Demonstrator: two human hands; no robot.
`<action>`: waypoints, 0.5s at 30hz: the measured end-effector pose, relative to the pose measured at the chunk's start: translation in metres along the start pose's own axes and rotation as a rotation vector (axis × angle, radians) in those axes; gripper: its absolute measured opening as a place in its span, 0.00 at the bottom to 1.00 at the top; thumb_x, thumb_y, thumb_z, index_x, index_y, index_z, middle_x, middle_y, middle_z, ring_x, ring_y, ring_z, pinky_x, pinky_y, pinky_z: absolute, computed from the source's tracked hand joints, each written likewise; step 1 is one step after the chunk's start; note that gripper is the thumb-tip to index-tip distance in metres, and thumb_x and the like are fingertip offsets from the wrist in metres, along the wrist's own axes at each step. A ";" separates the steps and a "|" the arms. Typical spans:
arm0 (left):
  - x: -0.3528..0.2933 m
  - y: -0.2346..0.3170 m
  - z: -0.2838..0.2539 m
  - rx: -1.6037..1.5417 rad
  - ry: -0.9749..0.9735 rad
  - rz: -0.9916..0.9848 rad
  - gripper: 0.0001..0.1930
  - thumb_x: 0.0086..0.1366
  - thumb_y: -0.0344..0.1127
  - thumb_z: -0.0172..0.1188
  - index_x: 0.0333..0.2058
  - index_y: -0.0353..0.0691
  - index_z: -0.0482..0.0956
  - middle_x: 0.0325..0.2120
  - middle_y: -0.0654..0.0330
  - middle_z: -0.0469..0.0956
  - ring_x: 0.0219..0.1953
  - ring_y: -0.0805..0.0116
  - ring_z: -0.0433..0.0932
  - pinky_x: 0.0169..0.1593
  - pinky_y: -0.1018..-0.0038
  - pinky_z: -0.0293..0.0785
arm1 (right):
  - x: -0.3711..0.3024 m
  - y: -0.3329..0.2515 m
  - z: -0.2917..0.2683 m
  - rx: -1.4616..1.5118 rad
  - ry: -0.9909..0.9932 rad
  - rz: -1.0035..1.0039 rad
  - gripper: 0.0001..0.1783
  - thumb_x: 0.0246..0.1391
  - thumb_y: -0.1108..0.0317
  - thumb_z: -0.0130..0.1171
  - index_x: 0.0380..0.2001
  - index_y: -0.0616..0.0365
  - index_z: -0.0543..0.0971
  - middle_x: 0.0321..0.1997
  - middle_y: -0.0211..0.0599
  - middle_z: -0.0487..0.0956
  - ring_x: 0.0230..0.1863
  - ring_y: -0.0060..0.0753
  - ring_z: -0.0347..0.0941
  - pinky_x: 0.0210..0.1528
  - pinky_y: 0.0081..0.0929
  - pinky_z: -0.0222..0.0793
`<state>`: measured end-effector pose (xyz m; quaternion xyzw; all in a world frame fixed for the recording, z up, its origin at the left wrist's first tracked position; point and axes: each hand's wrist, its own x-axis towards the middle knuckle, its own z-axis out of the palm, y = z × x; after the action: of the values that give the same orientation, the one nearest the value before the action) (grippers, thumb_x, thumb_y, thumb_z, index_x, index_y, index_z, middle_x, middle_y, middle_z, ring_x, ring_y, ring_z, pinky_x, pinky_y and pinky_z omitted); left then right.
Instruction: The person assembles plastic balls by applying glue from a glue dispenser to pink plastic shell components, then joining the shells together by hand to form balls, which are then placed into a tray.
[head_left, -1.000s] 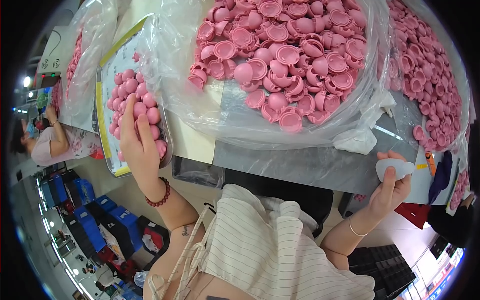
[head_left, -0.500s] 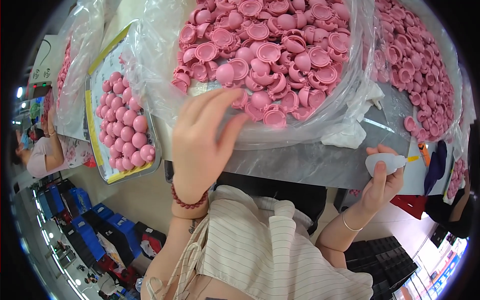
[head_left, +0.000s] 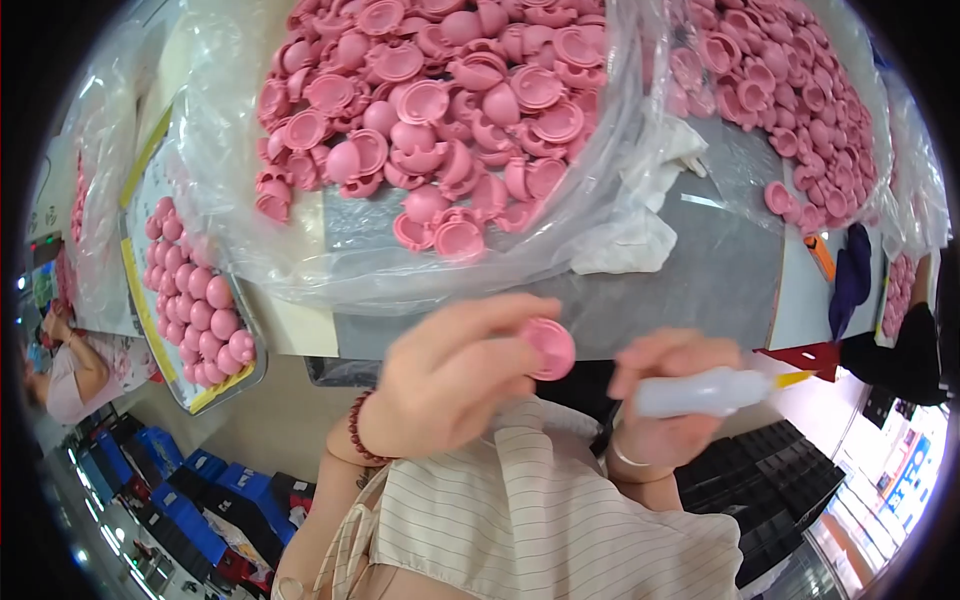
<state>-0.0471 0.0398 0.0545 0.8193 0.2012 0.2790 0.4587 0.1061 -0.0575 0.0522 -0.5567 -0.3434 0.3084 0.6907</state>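
My left hand [head_left: 455, 375] holds a pink plastic half-shell [head_left: 549, 349] between thumb and fingers, its round hollow side showing. Close by on the right, my right hand [head_left: 668, 400] is closed round a white squeeze bottle [head_left: 705, 393] with a yellow nozzle that points right. Both hands are in front of the table's near edge, above my lap, and apart from each other. Beyond them a heap of pink half-shells [head_left: 420, 100] lies on a clear plastic bag [head_left: 400, 285]. Motion blurs the right fingers somewhat.
On the left stands a tray [head_left: 262, 365] of closed pink balls [head_left: 195, 300]. A second heap of pink shells [head_left: 800, 110] lies at the far right. A white cloth [head_left: 635, 240], an orange cutter [head_left: 820, 257] and a dark purple cloth [head_left: 851, 280] rest on the table. Another person [head_left: 80, 350] sits at far left.
My left hand has taken a half-shell from the heap and drawn it back toward me. The right hand has brought the bottle leftward and nearer my body. The whole view has shifted.
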 end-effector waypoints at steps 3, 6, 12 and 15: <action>0.001 -0.007 0.023 -0.342 0.018 -0.079 0.05 0.51 0.22 0.52 0.28 0.33 0.67 0.41 0.44 0.67 0.37 0.62 0.72 0.42 0.70 0.68 | 0.001 0.012 0.004 0.108 -0.168 0.016 0.27 0.45 0.43 0.49 0.29 0.59 0.64 0.20 0.45 0.72 0.17 0.26 0.66 0.18 0.18 0.63; -0.004 -0.005 0.037 -0.834 0.234 -0.248 0.10 0.51 0.24 0.54 0.33 0.30 0.67 0.43 0.44 0.65 0.42 0.61 0.70 0.44 0.72 0.67 | 0.000 0.027 -0.003 0.281 -0.321 -0.060 0.18 0.43 0.63 0.53 0.33 0.68 0.67 0.26 0.43 0.74 0.24 0.31 0.69 0.26 0.21 0.66; -0.004 -0.019 0.034 -0.851 0.036 -0.149 0.21 0.51 0.30 0.58 0.42 0.27 0.64 0.43 0.43 0.64 0.44 0.61 0.69 0.45 0.71 0.67 | -0.002 0.015 0.000 0.452 -0.109 0.140 0.22 0.43 0.64 0.55 0.38 0.66 0.61 0.24 0.39 0.70 0.21 0.26 0.66 0.23 0.19 0.63; -0.004 -0.014 0.034 -0.992 0.085 -0.229 0.22 0.50 0.30 0.59 0.42 0.28 0.63 0.42 0.41 0.66 0.41 0.61 0.70 0.44 0.71 0.68 | 0.011 0.012 -0.012 0.107 -0.085 -0.163 0.25 0.39 0.66 0.59 0.39 0.64 0.60 0.24 0.36 0.66 0.20 0.23 0.62 0.21 0.18 0.59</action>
<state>-0.0299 0.0227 0.0267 0.4636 0.1513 0.3219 0.8115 0.1220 -0.0532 0.0396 -0.4756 -0.3998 0.2924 0.7270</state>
